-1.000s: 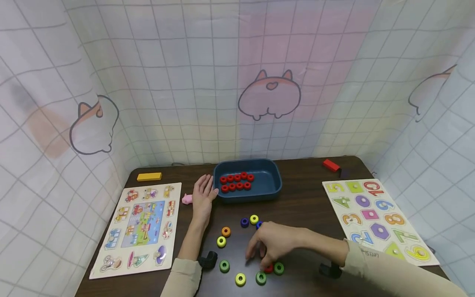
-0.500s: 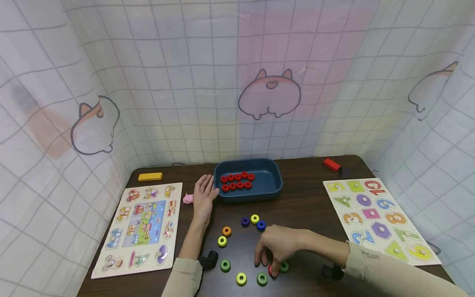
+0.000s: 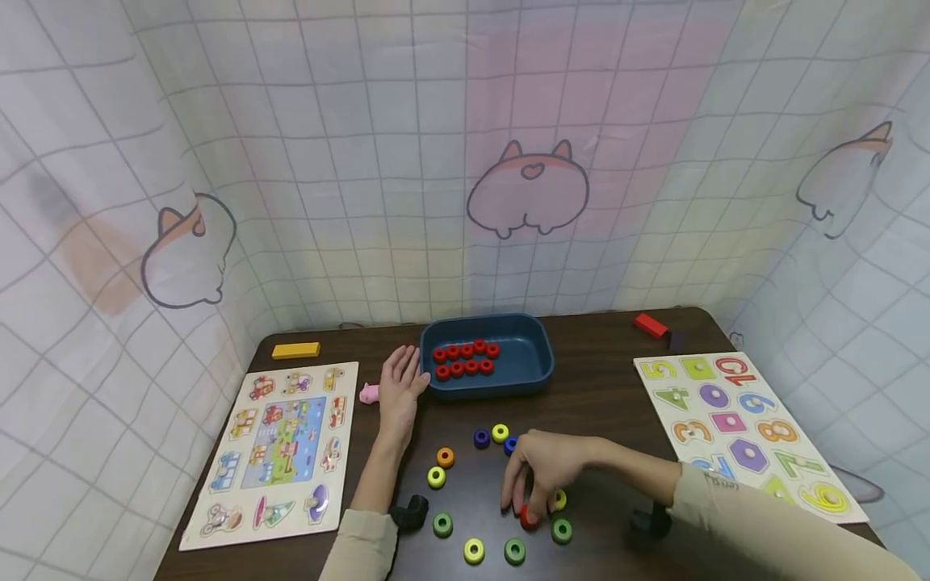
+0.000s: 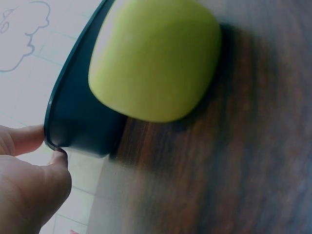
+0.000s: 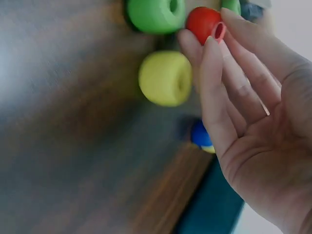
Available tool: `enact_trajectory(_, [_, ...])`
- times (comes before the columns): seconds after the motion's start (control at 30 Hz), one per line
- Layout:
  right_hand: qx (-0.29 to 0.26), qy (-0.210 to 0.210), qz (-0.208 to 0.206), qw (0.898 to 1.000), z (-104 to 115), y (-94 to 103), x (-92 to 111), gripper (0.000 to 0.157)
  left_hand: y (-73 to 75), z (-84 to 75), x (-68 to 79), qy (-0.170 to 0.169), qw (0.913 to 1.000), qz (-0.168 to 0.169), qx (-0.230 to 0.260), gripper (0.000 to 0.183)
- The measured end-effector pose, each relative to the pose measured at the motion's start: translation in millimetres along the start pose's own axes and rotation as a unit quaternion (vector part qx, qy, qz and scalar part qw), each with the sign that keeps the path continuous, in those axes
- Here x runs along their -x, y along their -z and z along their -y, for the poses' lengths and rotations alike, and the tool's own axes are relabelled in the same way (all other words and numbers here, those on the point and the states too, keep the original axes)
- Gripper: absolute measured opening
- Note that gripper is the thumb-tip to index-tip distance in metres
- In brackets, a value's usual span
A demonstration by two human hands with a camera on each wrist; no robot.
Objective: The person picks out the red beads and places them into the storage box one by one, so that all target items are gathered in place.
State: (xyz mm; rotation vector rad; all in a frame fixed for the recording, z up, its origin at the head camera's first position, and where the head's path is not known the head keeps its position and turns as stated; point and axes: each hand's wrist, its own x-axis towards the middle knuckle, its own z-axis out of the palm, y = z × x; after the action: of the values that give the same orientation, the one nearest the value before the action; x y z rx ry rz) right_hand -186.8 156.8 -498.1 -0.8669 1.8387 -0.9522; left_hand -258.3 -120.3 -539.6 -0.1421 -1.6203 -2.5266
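A dark blue tray (image 3: 526, 367) at the table's back middle holds several red ring beads (image 3: 467, 367) in two rows. My left hand (image 3: 398, 395) is at its left end; in the left wrist view the thumb and a finger pinch the rim of the tray (image 4: 80, 114). My right hand (image 3: 554, 466) holds a red ring bead (image 3: 528, 517) low among the loose beads. From the right wrist, the red bead (image 5: 202, 24) shows between thumb and fingertips, its hole facing sideways. A yellow bead (image 3: 559, 500) lies partly behind this hand.
Green (image 3: 514, 551), yellow (image 3: 474, 551), orange (image 3: 446, 457) and blue beads (image 3: 482, 438) lie scattered around the right hand. Puzzle boards lie at left (image 3: 270, 452) and right (image 3: 748, 436). A pink pig figure (image 3: 369, 394), yellow block (image 3: 295, 350) and red block (image 3: 651, 326) sit farther back.
My right hand moved right to the red bead, took it between thumb and fingers and shifted it slightly away from the green beads. The left hand stays at the tray.
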Motion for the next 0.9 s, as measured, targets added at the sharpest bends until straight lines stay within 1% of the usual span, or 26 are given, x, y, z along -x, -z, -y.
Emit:
enact_trajectory(0.1, [-0.023,0.002,-0.017,1.000,4,16.9,-1,0.035,2.6,3.1,-0.7,0.002,1.0000,0.000,0.001,0.067])
enact_trajectory(0.17, [-0.027,0.005,-0.036,0.999,10,32.7,-2,0.036,4.7,7.0,-1.8,0.000,1.0000,-0.002,0.001,0.067])
enact_trajectory(0.27, [-0.029,0.008,-0.067,0.997,21,63.4,-3,0.036,7.2,13.1,-3.3,-0.004,1.0000,-0.005,0.001,0.066])
enact_trajectory(0.37, [-0.030,0.004,-0.104,0.994,30,99.4,-7,0.035,7.6,17.2,-4.3,-0.009,0.9999,-0.007,-0.001,0.067])
enact_trajectory(0.47, [-0.027,-0.011,-0.156,0.987,31,133.3,-17,0.035,6.8,19.4,-5.4,-0.018,0.9998,-0.009,-0.004,0.067])
enact_trajectory(0.57, [-0.016,-0.043,-0.214,0.976,22,156.8,-29,0.033,5.1,20.9,-6.0,-0.024,0.9997,-0.009,-0.007,0.067])
enact_trajectory(0.63, [-0.006,-0.067,-0.247,0.967,13,164.7,-37,0.033,3.9,22.1,-5.5,-0.023,0.9997,-0.008,-0.009,0.067])
enact_trajectory(0.7, [0.006,-0.096,-0.272,0.957,2,167.4,-45,0.032,2.5,23.8,-4.8,-0.021,0.9997,-0.007,-0.009,0.067])
enact_trajectory(0.8, [0.014,-0.125,-0.295,0.947,-9,165.4,-54,0.036,0.4,26.4,-3.4,-0.021,0.9998,-0.004,-0.006,0.067])
enact_trajectory(0.9, [0.012,-0.137,-0.312,0.940,-16,160.9,-61,0.040,-2.2,24.9,-2.4,-0.019,0.9998,-0.002,-0.003,0.066])
